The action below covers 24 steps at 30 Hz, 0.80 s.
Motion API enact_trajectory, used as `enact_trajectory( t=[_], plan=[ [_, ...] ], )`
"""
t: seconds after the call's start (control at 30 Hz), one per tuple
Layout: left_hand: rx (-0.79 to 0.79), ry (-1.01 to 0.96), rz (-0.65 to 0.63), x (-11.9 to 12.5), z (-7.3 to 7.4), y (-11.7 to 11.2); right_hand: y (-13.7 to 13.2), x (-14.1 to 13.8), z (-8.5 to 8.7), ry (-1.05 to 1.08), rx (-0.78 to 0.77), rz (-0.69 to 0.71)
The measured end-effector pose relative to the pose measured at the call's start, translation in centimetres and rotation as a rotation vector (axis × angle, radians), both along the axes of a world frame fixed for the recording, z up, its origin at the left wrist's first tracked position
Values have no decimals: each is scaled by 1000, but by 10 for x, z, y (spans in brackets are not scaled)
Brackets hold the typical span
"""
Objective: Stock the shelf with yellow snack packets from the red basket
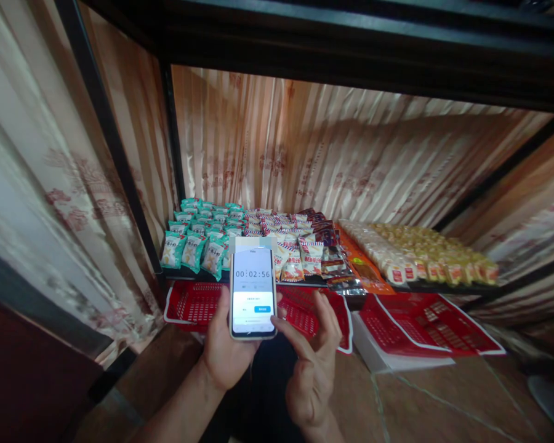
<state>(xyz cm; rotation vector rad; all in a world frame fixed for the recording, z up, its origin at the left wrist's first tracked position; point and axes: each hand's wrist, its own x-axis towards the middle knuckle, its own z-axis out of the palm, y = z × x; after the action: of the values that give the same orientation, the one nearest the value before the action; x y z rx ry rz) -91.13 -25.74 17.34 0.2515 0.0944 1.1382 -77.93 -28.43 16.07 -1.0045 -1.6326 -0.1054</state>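
My left hand (226,354) is wrapped round a smartphone (253,295), held upright in front of me with its lit screen towards me. A timer reading 00:02:56 shows on the screen, above a blue button. My right hand (311,369) holds nothing. Its index finger reaches to the lower right edge of the phone, and the other fingers are apart from it; whether the fingertip touches the screen I cannot tell. Behind the phone stand teal snack packets (194,251) and white-and-orange snack packets (310,257) in rows on a low shelf.
Under the shelf edge sit a red basket (180,303) on the left and another red basket (443,329) on the right, over a white box (383,360). Yellow-wrapped snacks (443,252) fill the shelf's right. Dark frame posts (173,135) and curtains (258,123) surround it.
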Motion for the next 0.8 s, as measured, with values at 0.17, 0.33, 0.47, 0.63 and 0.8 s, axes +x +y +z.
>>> enact_trajectory(
  t=[0.17,0.33,0.47,0.63,0.8],
  plan=[
    [7,7,-4,0,1,-1,0,-1,-1,-9,1,5],
    [-17,13,20,0,1,-1,2,1,0,-25,14,-18],
    [-32,17,22,-1,0,-1,4,3,-1,-12,25,-49],
    [-58,29,22,-1,0,-2,5,3,-1,-13,38,-61],
    [-63,21,27,-1,2,-1,6,6,2,-41,36,-110]
  ],
)
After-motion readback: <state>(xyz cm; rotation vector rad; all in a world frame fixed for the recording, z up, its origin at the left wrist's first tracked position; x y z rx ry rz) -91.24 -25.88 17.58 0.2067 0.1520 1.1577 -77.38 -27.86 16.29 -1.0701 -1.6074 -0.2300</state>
